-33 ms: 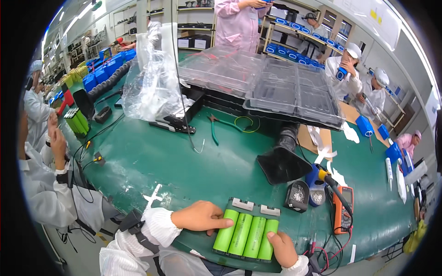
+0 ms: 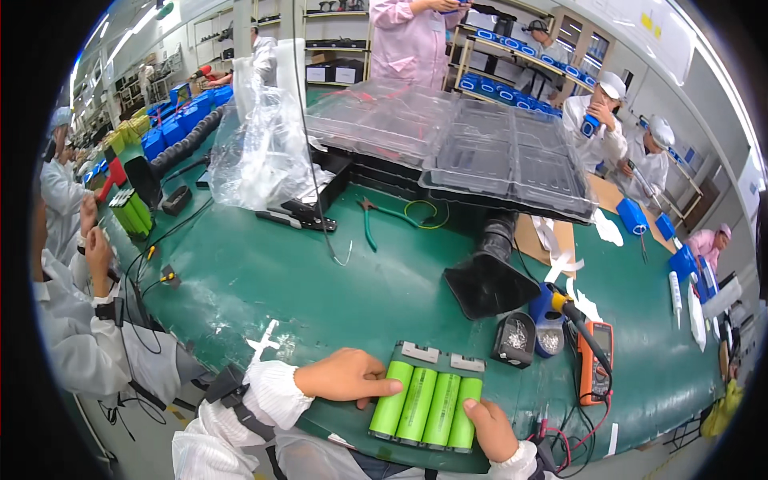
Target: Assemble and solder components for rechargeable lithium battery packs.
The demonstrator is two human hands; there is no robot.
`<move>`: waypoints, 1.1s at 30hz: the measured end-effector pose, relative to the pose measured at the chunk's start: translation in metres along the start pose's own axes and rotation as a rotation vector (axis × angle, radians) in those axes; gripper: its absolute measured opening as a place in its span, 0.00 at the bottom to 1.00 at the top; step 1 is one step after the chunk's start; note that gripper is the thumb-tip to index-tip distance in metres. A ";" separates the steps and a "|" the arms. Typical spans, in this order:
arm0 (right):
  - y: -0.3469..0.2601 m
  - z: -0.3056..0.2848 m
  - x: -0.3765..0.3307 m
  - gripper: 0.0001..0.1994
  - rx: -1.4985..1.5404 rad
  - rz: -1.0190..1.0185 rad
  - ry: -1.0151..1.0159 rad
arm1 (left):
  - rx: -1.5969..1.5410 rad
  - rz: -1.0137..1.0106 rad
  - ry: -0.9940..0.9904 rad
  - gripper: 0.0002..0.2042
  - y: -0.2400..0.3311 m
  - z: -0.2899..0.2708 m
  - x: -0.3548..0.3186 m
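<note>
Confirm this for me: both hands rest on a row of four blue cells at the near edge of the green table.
Wrong in one respect: the cells are green, not blue. The head view shows four green cells side by side at the near edge of the green table, with the left hand on the row's left side and the right hand at its right end.

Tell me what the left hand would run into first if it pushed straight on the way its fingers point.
The left hand points rightward, fingertips already on the leftmost cell of the green battery pack. Beyond the pack it would likely meet the right hand, though depth is unclear.
</note>
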State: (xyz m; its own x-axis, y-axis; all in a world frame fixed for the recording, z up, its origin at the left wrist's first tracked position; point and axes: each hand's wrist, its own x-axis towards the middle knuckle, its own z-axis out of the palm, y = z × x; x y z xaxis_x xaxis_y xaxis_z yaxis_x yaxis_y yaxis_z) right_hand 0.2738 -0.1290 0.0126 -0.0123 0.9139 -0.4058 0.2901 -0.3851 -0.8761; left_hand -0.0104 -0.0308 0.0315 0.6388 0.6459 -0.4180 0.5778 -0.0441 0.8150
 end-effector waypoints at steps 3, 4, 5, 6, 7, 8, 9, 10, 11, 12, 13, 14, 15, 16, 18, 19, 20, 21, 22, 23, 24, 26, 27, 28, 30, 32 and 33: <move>-0.007 -0.004 -0.004 0.27 -0.046 0.094 -0.054 | 0.031 0.020 -0.014 0.22 -0.005 0.003 -0.001; -0.007 -0.004 -0.004 0.28 -0.099 0.078 -0.076 | 0.028 0.019 -0.012 0.22 -0.006 0.004 -0.002; -0.006 -0.004 -0.003 0.28 -0.102 0.079 -0.079 | 0.036 0.036 -0.005 0.23 -0.006 0.005 -0.002; -0.005 -0.004 -0.005 0.29 -0.093 0.040 -0.082 | 0.045 0.052 0.001 0.23 -0.006 0.007 -0.005; -0.003 -0.003 -0.006 0.29 -0.084 0.002 -0.085 | 0.043 0.050 0.004 0.23 -0.007 0.007 -0.006; 0.000 -0.002 -0.006 0.29 -0.087 0.002 -0.089 | 0.064 0.058 0.000 0.24 -0.008 0.006 -0.005; 0.003 -0.001 -0.004 0.29 -0.031 0.005 -0.073 | 0.087 0.068 -0.008 0.24 -0.008 0.005 -0.002; 0.003 -0.001 -0.001 0.30 0.024 0.008 -0.058 | 0.085 0.069 -0.008 0.24 -0.008 0.003 0.000; 0.001 -0.001 0.000 0.30 0.022 0.008 -0.058 | 0.109 0.089 -0.004 0.24 -0.008 0.001 0.002; -0.004 -0.002 -0.001 0.30 -0.005 -0.014 -0.059 | 0.129 0.107 0.005 0.24 -0.008 0.000 0.004; -0.009 -0.002 0.001 0.30 -0.032 -0.039 -0.062 | 0.124 0.108 0.014 0.24 -0.009 -0.002 0.005; -0.012 -0.004 0.005 0.30 -0.041 -0.045 -0.069 | 0.189 0.169 0.027 0.25 -0.012 -0.005 0.007; -0.012 -0.007 0.006 0.30 -0.096 -0.047 -0.100 | 0.253 0.224 0.047 0.27 -0.013 -0.004 0.004; -0.012 -0.010 0.007 0.30 -0.153 -0.056 -0.128 | 0.252 0.221 0.071 0.27 -0.016 0.000 0.004; 0.018 -0.020 0.008 0.25 -0.273 -0.100 -0.072 | 0.423 0.360 0.234 0.35 -0.022 0.012 0.005; 0.012 -0.019 0.011 0.25 -0.317 -0.216 -0.058 | 0.386 0.363 0.236 0.36 -0.023 0.014 0.006; 0.003 -0.019 0.001 0.24 -0.357 -0.325 -0.057 | 0.337 0.357 0.242 0.37 -0.025 0.019 0.007; 0.001 -0.026 -0.003 0.26 -0.469 -0.293 -0.095 | 0.296 0.342 0.234 0.37 -0.025 0.025 0.007; 0.008 -0.030 -0.005 0.26 -0.517 -0.305 -0.053 | 0.252 0.345 0.214 0.37 -0.025 0.029 0.012; 0.005 -0.035 -0.011 0.26 -0.545 -0.201 -0.088 | 0.234 0.339 0.196 0.36 -0.021 0.031 0.014; 0.010 -0.036 -0.015 0.25 -0.407 -0.180 -0.098 | 0.219 0.334 0.179 0.36 -0.016 0.033 0.008; 0.029 -0.036 -0.015 0.24 -0.350 -0.241 -0.049 | 0.282 0.377 0.262 0.34 -0.012 0.038 0.001; 0.024 -0.037 -0.013 0.24 -0.360 -0.255 -0.057 | 0.324 0.323 0.217 0.29 -0.011 0.038 0.002; 0.021 -0.037 -0.015 0.23 -0.368 -0.191 -0.050 | 0.321 0.326 0.226 0.29 -0.014 0.038 0.003; 0.025 -0.038 -0.018 0.19 -0.363 -0.114 -0.018 | 0.326 0.381 0.304 0.36 -0.028 0.040 0.010; 0.016 -0.035 -0.005 0.15 -0.327 -0.161 0.084 | 0.264 0.312 0.238 0.29 -0.024 0.029 0.001; 0.011 -0.029 -0.005 0.14 -0.323 -0.186 0.176 | 0.240 0.364 0.325 0.27 -0.025 0.028 -0.005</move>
State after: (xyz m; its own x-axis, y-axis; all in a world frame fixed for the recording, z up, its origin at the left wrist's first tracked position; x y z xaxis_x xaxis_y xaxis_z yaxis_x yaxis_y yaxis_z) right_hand 0.3049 -0.1343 0.0126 0.0629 0.9830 -0.1727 0.5846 -0.1765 -0.7919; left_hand -0.0138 -0.0537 0.0017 0.6508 0.7576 0.0506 0.4729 -0.4566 0.7536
